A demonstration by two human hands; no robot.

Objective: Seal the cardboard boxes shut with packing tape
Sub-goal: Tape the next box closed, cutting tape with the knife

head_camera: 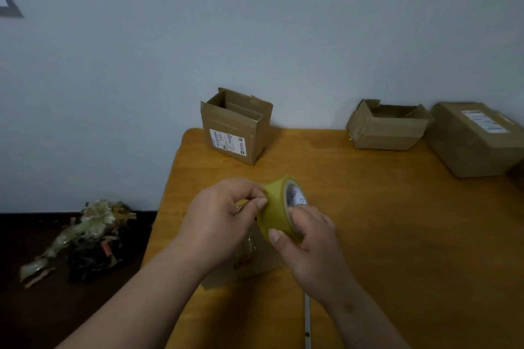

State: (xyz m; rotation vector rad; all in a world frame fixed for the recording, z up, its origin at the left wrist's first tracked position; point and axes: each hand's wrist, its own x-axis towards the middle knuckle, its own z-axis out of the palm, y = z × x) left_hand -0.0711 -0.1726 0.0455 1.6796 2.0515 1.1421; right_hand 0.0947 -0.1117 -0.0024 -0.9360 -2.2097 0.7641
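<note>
Both hands are raised over the near part of the wooden worktop (pixel 382 207), sharing a roll of yellowish packing tape (pixel 276 207); the right hand (pixel 307 238) grips the roll, its thumb laid across the outer band and its fingers curled over the side by the white core; the left hand (pixel 224 215) has its fingertips bunched at the roll's left face, pinching at the tape's surface, though whether a loose end is between them is too small to tell; a scrap of brownish tape shows just under those fingers. Beneath the hands and wrists lies a flat cardboard box (pixel 246 263), largely hidden by the arms, with clear tape glinting on its top. At the far edge of the worktop, against the pale wall, stands an upright open box (pixel 235 133) with its flaps up and a white shipping label on its front; further right sits a low, crumpled open box (pixel 388 129); just beside that, at the right margin, is a closed box (pixel 473 142) bearing a label on its top. On the dark floor to the left lies a heap of used tape scraps (pixel 88 235).
</note>
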